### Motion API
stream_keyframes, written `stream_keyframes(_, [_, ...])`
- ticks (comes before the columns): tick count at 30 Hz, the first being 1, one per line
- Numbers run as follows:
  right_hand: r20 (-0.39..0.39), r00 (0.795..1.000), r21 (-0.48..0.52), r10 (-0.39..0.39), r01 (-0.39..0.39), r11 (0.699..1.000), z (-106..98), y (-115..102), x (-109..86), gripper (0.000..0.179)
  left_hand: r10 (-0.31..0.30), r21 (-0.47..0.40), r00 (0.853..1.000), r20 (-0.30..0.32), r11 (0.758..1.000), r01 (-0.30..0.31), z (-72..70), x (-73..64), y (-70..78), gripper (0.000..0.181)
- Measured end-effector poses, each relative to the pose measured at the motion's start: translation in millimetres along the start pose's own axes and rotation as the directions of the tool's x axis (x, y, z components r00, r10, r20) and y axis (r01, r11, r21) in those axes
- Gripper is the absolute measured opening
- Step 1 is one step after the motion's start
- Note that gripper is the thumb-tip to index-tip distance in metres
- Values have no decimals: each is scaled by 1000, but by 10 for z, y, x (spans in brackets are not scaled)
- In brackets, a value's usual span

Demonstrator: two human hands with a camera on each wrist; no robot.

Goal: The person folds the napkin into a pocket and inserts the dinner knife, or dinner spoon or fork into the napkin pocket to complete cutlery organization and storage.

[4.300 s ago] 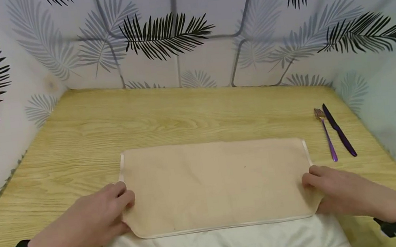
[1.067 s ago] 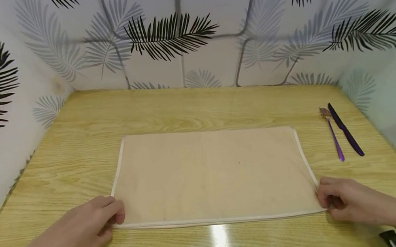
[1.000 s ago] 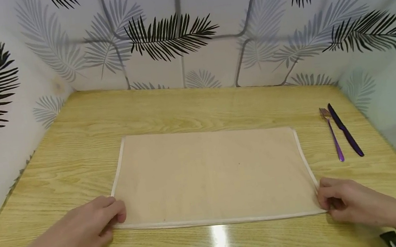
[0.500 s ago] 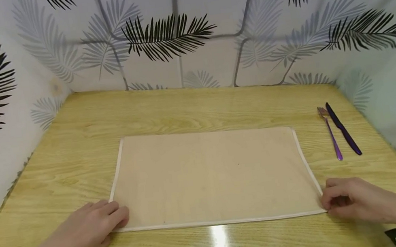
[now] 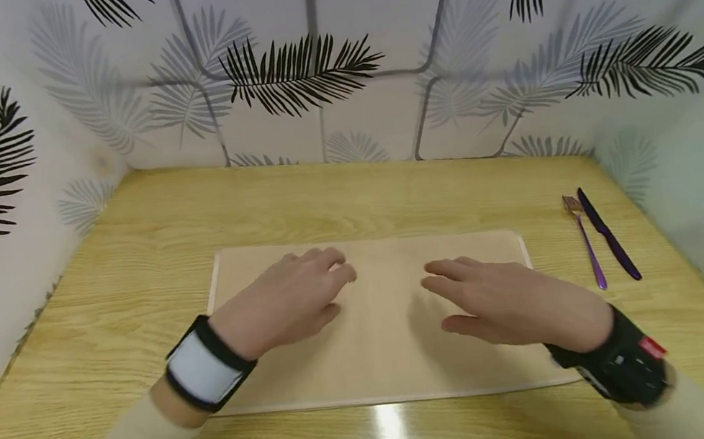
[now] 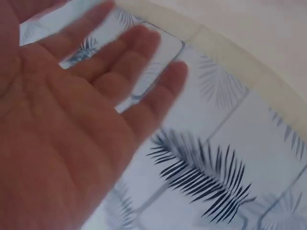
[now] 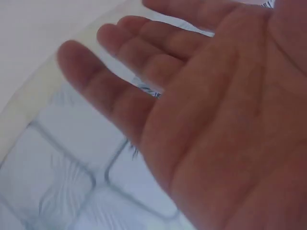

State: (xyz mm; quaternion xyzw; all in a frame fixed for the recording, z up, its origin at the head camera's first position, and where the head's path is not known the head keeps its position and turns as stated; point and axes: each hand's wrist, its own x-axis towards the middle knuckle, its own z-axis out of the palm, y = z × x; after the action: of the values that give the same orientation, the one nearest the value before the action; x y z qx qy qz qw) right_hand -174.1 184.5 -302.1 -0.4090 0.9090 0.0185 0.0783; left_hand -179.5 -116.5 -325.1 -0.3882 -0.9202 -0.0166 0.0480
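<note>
A beige cloth with white edging (image 5: 381, 361), folded into a wide rectangle, lies flat on the wooden table. Over its left half hovers my left hand (image 5: 286, 299), fingers loosely bent and holding nothing. My right hand (image 5: 498, 297) is above the right half, fingers spread toward the middle, with a shadow on the cloth below it. Both wrist views show bare palms: the left palm (image 6: 62, 139) and the right palm (image 7: 220, 120) have relaxed fingers and nothing in them.
A purple fork (image 5: 586, 243) and a dark purple knife (image 5: 609, 233) lie side by side at the table's right. The wooden table (image 5: 349, 198) extends behind the cloth to a leaf-patterned curtain (image 5: 373, 116).
The cloth's near edge was first folded up and a pale strip showed; then it lay as a neat rectangle. Both hands have let go of its near corners and moved inward over it.
</note>
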Motion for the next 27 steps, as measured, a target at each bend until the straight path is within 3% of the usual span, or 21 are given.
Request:
stream_keyframes(2, [88,996,55,14,-18,998,16,-46,300,60,-63,-57,994,87,996,69,104,285,-15,48])
stream_keyframes(4, [127,992,92,7,-18,996,73,-51,559,63,-114,-112,974,197,984,138,228,500,-33,59])
stream_keyframes(6, [86,996,96,-26,18,995,156,-25,754,59,-149,-146,944,296,969,199,337,635,-47,65])
stream_keyframes(8, [22,998,82,-62,60,995,231,7,889,53,-163,-157,925,344,961,227,416,702,-65,65])
stream_keyframes(11, [-62,992,72,-110,114,991,330,63,1022,41,-175,-153,927,333,960,236,466,728,-106,61])
stream_keyframes(18, [-88,989,136,-117,129,982,398,122,1111,16,-166,-187,937,307,955,230,434,705,-167,62])
stream_keyframes(21, [-116,986,149,-118,135,980,438,153,1114,9,-165,-172,943,287,960,221,453,705,-167,49])
stream_keyframes(25, [-86,993,156,-83,96,983,457,192,1113,14,-163,-156,961,223,967,201,504,692,-179,27])
stream_keyframes(27, [-32,999,166,-38,43,985,454,224,1108,16,-170,-155,961,220,966,207,517,669,-191,25])
